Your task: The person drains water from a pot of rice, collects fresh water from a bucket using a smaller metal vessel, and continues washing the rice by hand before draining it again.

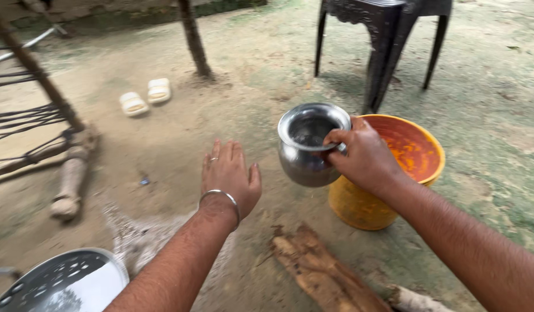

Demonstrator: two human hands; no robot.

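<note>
My right hand (365,159) grips the rim of a small round steel pot (306,144), holding it above the ground beside a yellow bucket (359,205) stained orange inside. The pot's mouth faces up and looks dark inside. My left hand (229,173) is spread flat in the air just left of the pot, palm down, fingers apart, holding nothing. It wears a metal bangle at the wrist and a ring.
A perforated steel lid or plate (64,283) lies at the lower left. Pieces of firewood (322,271) lie on the dirt ground in front. A dark plastic chair (388,29) stands behind the bucket. White sandals (145,97) and a rope cot frame (41,115) lie left.
</note>
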